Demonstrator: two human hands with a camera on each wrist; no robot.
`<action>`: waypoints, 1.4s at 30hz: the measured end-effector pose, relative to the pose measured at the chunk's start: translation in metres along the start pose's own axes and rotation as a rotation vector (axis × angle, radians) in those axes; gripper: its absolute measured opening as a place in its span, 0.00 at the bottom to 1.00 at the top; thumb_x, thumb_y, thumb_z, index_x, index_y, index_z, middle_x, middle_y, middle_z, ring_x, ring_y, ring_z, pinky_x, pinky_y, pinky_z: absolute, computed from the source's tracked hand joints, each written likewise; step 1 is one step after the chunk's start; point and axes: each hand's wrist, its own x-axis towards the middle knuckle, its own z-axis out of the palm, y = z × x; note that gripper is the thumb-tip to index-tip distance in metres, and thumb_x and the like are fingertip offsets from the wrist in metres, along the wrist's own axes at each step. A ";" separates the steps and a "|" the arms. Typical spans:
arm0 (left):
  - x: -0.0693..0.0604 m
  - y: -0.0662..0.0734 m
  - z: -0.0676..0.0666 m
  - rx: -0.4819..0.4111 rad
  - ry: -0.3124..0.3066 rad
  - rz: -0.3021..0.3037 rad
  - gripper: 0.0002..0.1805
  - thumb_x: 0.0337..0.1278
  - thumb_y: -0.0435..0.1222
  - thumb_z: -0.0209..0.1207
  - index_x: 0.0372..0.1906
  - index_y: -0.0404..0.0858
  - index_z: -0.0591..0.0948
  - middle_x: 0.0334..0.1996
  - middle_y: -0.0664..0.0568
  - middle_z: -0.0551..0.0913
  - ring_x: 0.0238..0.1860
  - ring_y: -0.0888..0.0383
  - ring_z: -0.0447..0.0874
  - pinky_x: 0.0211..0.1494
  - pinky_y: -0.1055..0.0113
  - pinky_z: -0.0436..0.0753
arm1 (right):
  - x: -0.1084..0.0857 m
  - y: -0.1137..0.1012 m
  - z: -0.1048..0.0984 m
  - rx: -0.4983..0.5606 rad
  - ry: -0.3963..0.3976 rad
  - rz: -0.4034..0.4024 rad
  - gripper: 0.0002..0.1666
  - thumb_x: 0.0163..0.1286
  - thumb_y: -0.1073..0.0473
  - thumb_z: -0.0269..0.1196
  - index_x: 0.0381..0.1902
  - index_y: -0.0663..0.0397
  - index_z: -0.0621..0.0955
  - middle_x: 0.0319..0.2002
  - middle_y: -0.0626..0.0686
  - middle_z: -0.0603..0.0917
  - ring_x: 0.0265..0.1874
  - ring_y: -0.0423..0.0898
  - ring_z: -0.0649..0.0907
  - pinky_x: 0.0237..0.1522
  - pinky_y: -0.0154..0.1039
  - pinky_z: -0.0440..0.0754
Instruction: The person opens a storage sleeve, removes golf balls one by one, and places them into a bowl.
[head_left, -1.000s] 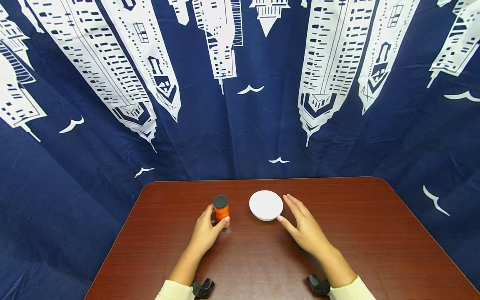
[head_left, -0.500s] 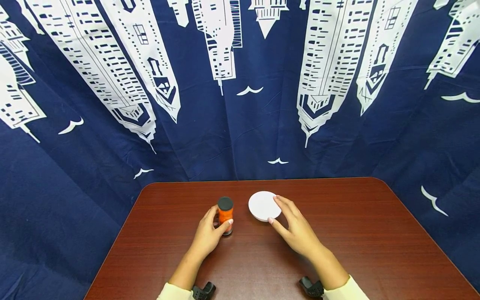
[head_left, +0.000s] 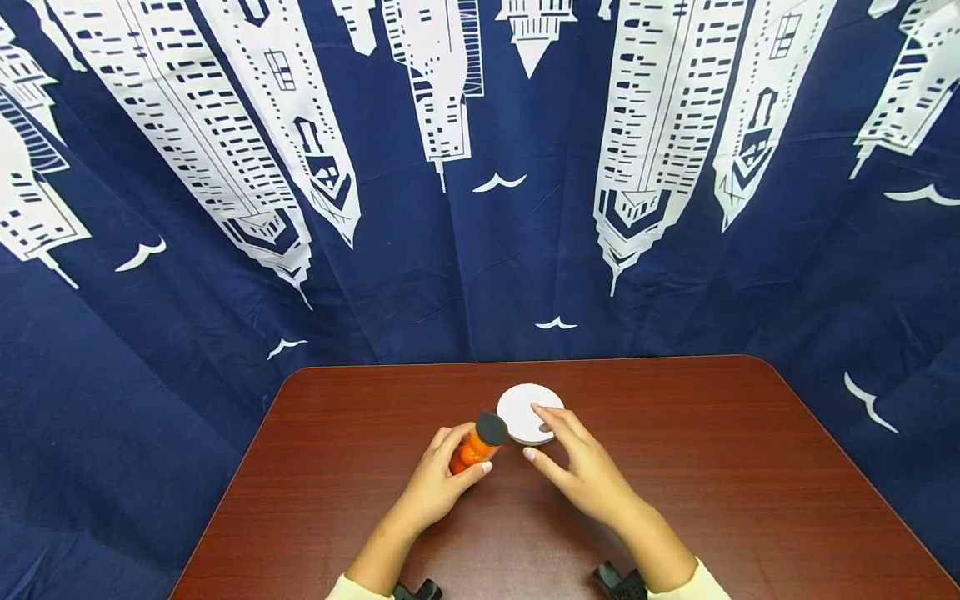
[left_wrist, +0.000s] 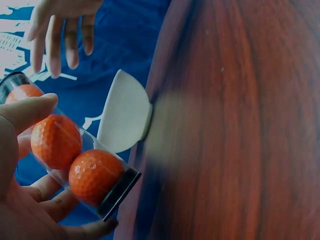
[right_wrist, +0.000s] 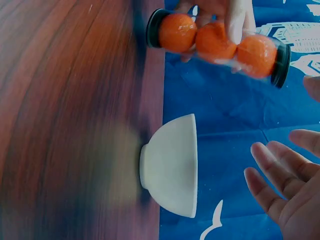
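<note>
1 tube [head_left: 477, 447] is likely needing steadying clear of the bowl [head_left: 519, 410], left hand [head_left: 437, 477] gripping it, right hand [head_left: 588, 477] holding nothing with relaxed fingers [right_wrist: 272, 167].

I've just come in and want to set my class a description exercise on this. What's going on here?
A person sits or stands at a brown table, both hands over it. The left hand grips a clear tube with dark ends, which holds three orange dimpled balls. The tube is tilted and appears to be off the tabletop. A white bowl rests upright on the table, and the right hand hovers by it, fingers spread, holding nothing and not touching it.
</note>
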 end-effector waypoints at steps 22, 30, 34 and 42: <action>-0.006 0.008 0.015 0.112 -0.117 0.055 0.30 0.63 0.51 0.65 0.69 0.58 0.73 0.56 0.55 0.80 0.51 0.58 0.77 0.49 0.66 0.80 | -0.003 -0.005 0.010 0.102 -0.025 -0.164 0.29 0.65 0.57 0.71 0.63 0.52 0.80 0.52 0.43 0.80 0.37 0.34 0.79 0.41 0.32 0.83; -0.007 0.007 0.016 0.096 -0.121 0.074 0.29 0.63 0.50 0.65 0.69 0.56 0.74 0.56 0.55 0.79 0.51 0.59 0.77 0.51 0.66 0.79 | -0.003 -0.006 0.007 0.118 -0.047 -0.141 0.26 0.64 0.58 0.72 0.60 0.49 0.81 0.49 0.42 0.79 0.35 0.36 0.81 0.38 0.35 0.85; -0.006 0.006 0.017 0.095 -0.117 0.088 0.29 0.63 0.50 0.66 0.68 0.57 0.75 0.55 0.55 0.79 0.51 0.59 0.78 0.51 0.66 0.79 | -0.003 -0.005 0.006 0.107 -0.046 -0.149 0.26 0.63 0.58 0.73 0.59 0.48 0.82 0.47 0.42 0.80 0.34 0.37 0.82 0.37 0.33 0.85; -0.005 0.004 0.016 0.070 -0.140 0.110 0.27 0.62 0.46 0.67 0.66 0.59 0.76 0.55 0.56 0.80 0.50 0.60 0.79 0.51 0.69 0.80 | -0.003 -0.006 0.002 0.138 -0.070 -0.157 0.25 0.63 0.57 0.73 0.58 0.50 0.83 0.46 0.42 0.82 0.32 0.39 0.84 0.38 0.33 0.86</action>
